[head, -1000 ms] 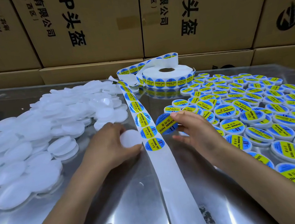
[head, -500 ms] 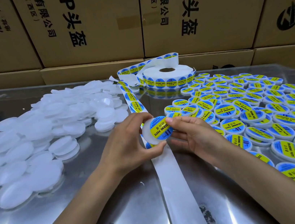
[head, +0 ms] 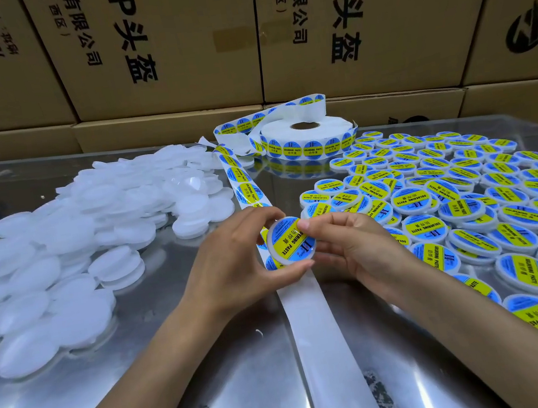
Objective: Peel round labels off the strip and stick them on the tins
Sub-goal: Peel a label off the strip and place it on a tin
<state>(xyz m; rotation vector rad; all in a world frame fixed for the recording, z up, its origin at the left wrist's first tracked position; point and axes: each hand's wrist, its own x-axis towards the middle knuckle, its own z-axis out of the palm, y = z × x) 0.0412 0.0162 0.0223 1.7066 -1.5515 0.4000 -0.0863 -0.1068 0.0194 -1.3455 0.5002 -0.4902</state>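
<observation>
My left hand (head: 230, 261) grips a white round tin (head: 274, 237) by its rim, tilted toward me above the strip. A blue and yellow round label (head: 291, 240) lies on the tin's face. My right hand (head: 352, 244) presses a fingertip on the label's upper edge, its other fingers curled behind the tin. The white backing strip (head: 317, 335) runs from the label roll (head: 306, 136) at the back down the table toward me, with labels on its far part (head: 246, 186) and bare paper near me.
A heap of plain white tins (head: 75, 238) covers the left of the shiny metal table (head: 183, 389). Several labelled tins (head: 468, 203) fill the right side. Cardboard boxes (head: 169, 45) wall off the back.
A second ago my right hand held the peeled label and my left held the bare tin on the table. The tin rose, the label went onto it, and both hands now hold them together.
</observation>
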